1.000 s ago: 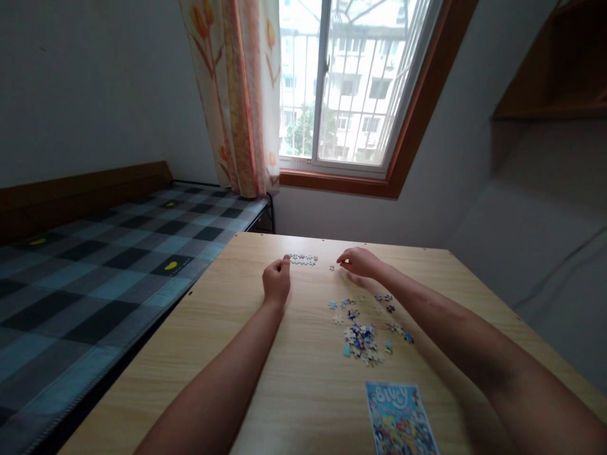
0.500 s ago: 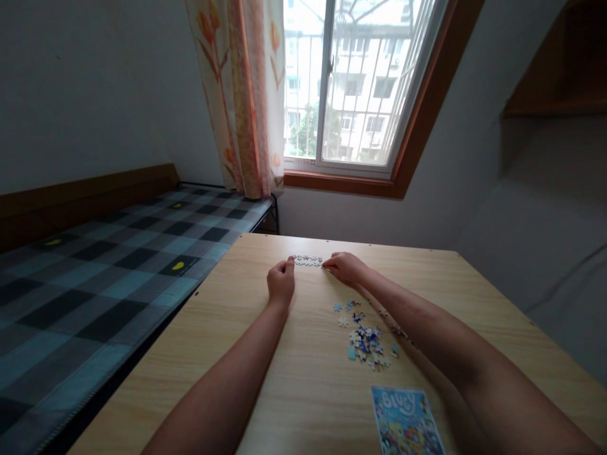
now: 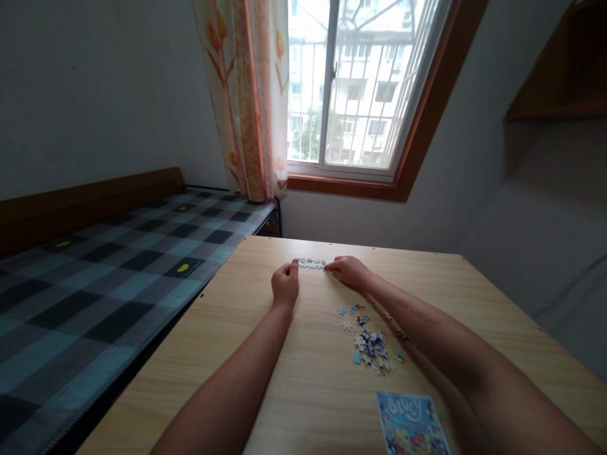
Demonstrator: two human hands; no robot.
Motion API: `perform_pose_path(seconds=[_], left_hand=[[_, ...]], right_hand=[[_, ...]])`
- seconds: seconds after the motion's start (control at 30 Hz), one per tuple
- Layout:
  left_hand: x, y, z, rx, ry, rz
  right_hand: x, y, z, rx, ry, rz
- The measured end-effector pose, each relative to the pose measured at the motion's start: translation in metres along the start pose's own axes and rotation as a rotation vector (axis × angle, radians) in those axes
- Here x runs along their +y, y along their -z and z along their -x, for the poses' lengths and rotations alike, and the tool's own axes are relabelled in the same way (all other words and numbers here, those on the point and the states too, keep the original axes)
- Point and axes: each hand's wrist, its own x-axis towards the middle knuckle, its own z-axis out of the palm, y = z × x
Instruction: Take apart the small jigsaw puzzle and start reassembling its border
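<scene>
Toward the far edge of the table, joined jigsaw puzzle pieces (image 3: 311, 263) form a small strip between my two hands. My left hand (image 3: 285, 285) is closed at the strip's left end, thumb and fingertips against it. At the right end, my right hand (image 3: 351, 273) pinches the corner with its fingertips; the exact piece under them is too small to make out. Nearer to me lies a heap of loose jigsaw pieces (image 3: 372, 345), some blue, some pale side up. A few single pieces (image 3: 348, 325) are scattered above it, and others lie partly behind my right forearm.
A blue picture sheet (image 3: 413, 423) with cartoon figures lies at the table's near side. The wooden table (image 3: 294, 392) stands beside a bed with a checked cover (image 3: 142, 259) on the left. Beyond are a curtain (image 3: 253, 101) and a barred window (image 3: 360, 95).
The whole view has shifted slightly, so everything sits a little further right and lower. Both hands stay at the two ends of the strip, with hardly any movement.
</scene>
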Motion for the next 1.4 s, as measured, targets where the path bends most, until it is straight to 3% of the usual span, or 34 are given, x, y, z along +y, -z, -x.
perform_pose_path(seconds=[0.5,0.67,0.77,0.9,1.0,1.1,1.2,1.4], left_hand=[[0.003,0.000,0.001,-0.006,0.011,-0.004],[0.002,-0.001,-0.001,-0.015,-0.008,-0.021],[0.002,-0.003,-0.002,-0.022,-0.011,-0.019],[0.005,-0.004,-0.003,-0.019,-0.034,-0.050],[0.006,-0.005,-0.004,-0.018,-0.056,-0.074],[0.005,-0.007,-0.006,-0.023,-0.072,-0.096],[0.005,-0.008,-0.007,-0.055,-0.076,-0.163],[0.009,-0.007,-0.004,-0.096,-0.065,-0.203]], right_hand=[[0.002,-0.001,-0.001,0.036,-0.044,-0.021],[-0.001,0.020,0.012,0.173,-0.129,-0.076],[-0.005,0.049,0.044,0.218,-0.187,-0.114],[-0.018,0.084,0.121,0.082,-0.230,-0.175],[-0.033,0.092,0.183,-0.053,-0.224,-0.199],[-0.049,0.084,0.224,-0.072,-0.202,-0.161],[-0.062,0.073,0.240,-0.026,-0.178,-0.115],[-0.071,0.066,0.240,0.017,-0.136,-0.011]])
